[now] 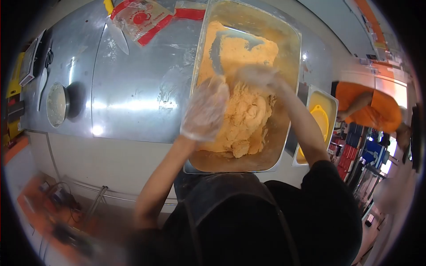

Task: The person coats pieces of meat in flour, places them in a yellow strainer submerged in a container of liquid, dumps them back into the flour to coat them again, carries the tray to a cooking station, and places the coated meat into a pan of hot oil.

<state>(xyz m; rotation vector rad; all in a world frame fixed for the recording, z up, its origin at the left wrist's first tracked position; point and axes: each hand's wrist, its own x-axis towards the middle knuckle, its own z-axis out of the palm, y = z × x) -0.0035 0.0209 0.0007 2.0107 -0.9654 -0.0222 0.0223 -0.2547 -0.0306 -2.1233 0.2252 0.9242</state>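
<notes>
Taking twelve as the top of the view and the mound as the clock's centre, a lumpy orange-coated mound (249, 116) sits in the near half of a deep metal tray (290, 37), with loose orange powder (239, 54) at twelve. The left hand (206, 107), in a clear plastic glove, is at nine to ten o'clock by the tray's side wall, its grip released with fingers extended. The gloved right hand (258, 77) is at twelve, over the powder's near edge; it is blurred, so I cannot tell its grip. On the metal surface (133, 84), a bowl (57, 105) stands at nine and a yellow-handled knife (117, 37) lies at ten, beside a red-marked bag (143, 17). A smaller tray (323, 93) holding something yellow is at three; beyond it, a person in orange (375, 106).
</notes>
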